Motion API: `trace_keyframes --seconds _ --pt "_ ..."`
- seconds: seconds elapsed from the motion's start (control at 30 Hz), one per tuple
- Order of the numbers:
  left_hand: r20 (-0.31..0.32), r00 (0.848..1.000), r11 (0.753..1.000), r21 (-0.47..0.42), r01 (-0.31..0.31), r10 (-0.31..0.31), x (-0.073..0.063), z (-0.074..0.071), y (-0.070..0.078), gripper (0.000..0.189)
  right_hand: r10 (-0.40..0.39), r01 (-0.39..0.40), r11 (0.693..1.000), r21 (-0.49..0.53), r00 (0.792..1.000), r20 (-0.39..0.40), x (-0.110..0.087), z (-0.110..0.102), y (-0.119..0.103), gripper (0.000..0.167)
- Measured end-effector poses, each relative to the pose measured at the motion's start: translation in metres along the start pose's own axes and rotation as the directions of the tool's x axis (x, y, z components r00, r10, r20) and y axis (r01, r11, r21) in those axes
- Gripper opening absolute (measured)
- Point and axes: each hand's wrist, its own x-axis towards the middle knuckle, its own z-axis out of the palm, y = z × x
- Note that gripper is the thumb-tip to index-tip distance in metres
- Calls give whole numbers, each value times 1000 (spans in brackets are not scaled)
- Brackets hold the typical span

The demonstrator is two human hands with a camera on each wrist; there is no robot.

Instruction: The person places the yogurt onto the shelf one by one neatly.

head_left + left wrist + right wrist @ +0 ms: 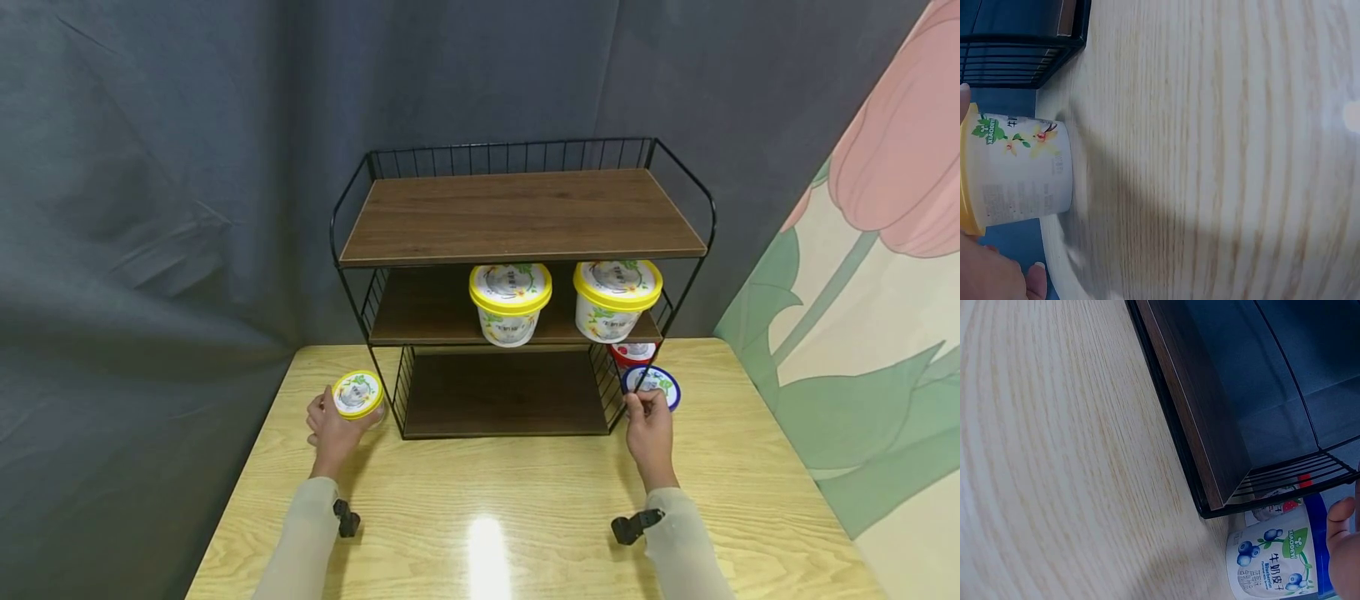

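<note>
At the rack's left side, my left hand (337, 429) grips a white tub with a yellow lid (357, 394), fingers and thumb on opposite sides of the lid. In the left wrist view that tub (1025, 169) shows vanilla flowers. By the rack's right post, my right hand (649, 433) is at the near edge of a blue-lidded tub (660, 382), its fingers bent; I cannot tell whether they hold the rim. Blueberries are printed on this tub (1272, 556) in the right wrist view. Behind it stands a red-lidded tub (634, 351), partly hidden by the rack.
A black wire rack with three brown wooden shelves (517, 217) stands on the pale wood table (555, 508). Its middle shelf bears two larger yellow-lidded tubs, one near the centre (510, 296) and one at the right (617, 296). A dark curtain (480, 75) hangs behind.
</note>
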Motion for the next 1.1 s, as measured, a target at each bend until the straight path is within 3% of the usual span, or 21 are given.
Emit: trace_keyframes --seconds 0.2,0.53,0.73,0.93,1.1 --pt "-28 1000 1000 -2 4 -4 0 1 -2 119 3 -3 1000 4 1000 11 1 0 5 12" --pt "-24 1000 1000 -8 4 -4 3 -6 -5 110 42 -43 999 -21 999 -3 9 4 44 15" --pt "9 1000 1000 -20 4 -4 4 -8 -3 111 41 -41 999 -22 999 -1 9 3 46 15" --pt "4 1000 1000 -18 9 -9 8 -6 -3 111 84 -84 996 -34 996 17 9 2 42 15" --pt "-11 1000 1000 -11 10 -10 9 -5 -3 108 76 -75 997 -33 997 10 9 1 41 16"
